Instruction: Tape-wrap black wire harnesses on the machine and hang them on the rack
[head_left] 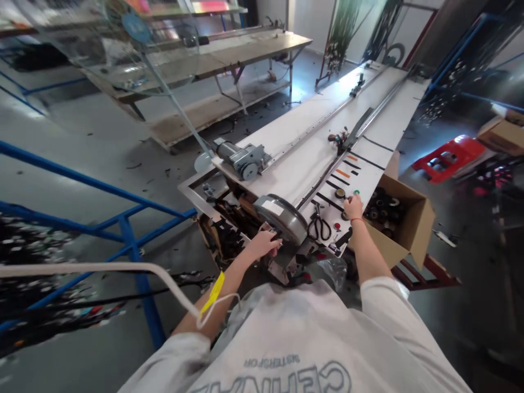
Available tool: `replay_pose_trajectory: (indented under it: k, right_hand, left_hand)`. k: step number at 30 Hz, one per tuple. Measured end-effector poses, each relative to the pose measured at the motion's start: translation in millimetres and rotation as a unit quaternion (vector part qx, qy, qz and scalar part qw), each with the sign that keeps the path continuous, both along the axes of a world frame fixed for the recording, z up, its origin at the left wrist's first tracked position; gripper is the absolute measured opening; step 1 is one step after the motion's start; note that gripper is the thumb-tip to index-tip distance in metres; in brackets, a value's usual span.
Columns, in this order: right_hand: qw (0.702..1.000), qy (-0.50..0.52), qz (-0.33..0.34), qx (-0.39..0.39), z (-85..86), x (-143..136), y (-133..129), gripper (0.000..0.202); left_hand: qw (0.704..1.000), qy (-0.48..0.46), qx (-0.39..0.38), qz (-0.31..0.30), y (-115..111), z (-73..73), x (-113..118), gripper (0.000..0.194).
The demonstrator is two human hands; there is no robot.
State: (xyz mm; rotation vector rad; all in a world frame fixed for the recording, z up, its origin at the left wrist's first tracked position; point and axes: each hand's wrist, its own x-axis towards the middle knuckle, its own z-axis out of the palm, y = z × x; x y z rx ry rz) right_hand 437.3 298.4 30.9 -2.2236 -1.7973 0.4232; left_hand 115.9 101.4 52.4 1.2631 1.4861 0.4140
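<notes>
My left hand (266, 244) is at the near end of the long machine table, beside a large grey wheel (281, 215). Its fingers are curled, and whatever they hold is hidden. Over the table's right edge, my right hand (353, 207) has its fingers bent and drawn together, close to a green button (357, 192). What lies under those fingers I cannot make out. A small dark roll (339, 193) sits just left of this hand. Black-handled scissors (320, 225) lie between my hands, with a red button (337, 226) to their right.
Black and orange strips (343, 173) lie on the white tabletop (305, 155) beside a long rail. An open cardboard box (420, 218) of dark rolls stands at right. A motor (241, 158) sits at the left corner, with blue rails (94, 188) farther left. A red stool (450, 158) is beyond the box.
</notes>
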Motion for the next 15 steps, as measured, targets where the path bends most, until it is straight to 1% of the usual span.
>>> replay_pose_trajectory:
  k: [1, 2, 3, 4, 6, 9, 12, 15]
  right_hand:
    - [1.000, 0.002, -0.014, -0.015, 0.6, 10.3, 13.3, 0.048]
    - [0.999, 0.005, -0.024, -0.033, 0.1, 18.7, 23.9, 0.050]
    - [0.998, 0.007, -0.033, -0.051, -1.5, 25.0, 31.6, 0.052]
    - [0.997, 0.007, -0.040, -0.068, -4.0, 29.1, 36.4, 0.052]
    - [0.996, 0.000, -0.041, -0.084, -10.2, 32.0, 39.5, 0.052]
    - [0.996, -0.020, -0.033, -0.079, -16.6, 29.9, 36.2, 0.053]
    - [0.996, -0.034, -0.032, -0.079, -16.3, 27.8, 33.6, 0.054]
    - [0.994, -0.037, -0.034, -0.094, -12.4, 28.2, 33.4, 0.054]
  left_hand:
    - [0.995, 0.089, 0.035, -0.001, -2.4, -0.8, 2.8, 0.033]
    - [0.985, 0.158, 0.062, 0.013, -5.8, -2.3, 5.2, 0.028]
    - [0.976, 0.200, 0.085, 0.036, -9.6, -4.6, 7.0, 0.023]
    - [0.969, 0.216, 0.100, 0.057, -13.7, -7.3, 8.2, 0.022]
    - [0.968, 0.194, 0.126, 0.092, -21.7, -12.7, 8.8, 0.029]
    - [0.974, 0.138, 0.137, 0.113, -34.3, -17.1, 7.4, 0.033]
    - [0.974, 0.139, 0.122, 0.129, -49.8, -16.8, 4.0, 0.033]
    - [0.970, 0.161, 0.095, 0.153, -64.8, -15.7, -5.3, 0.035]
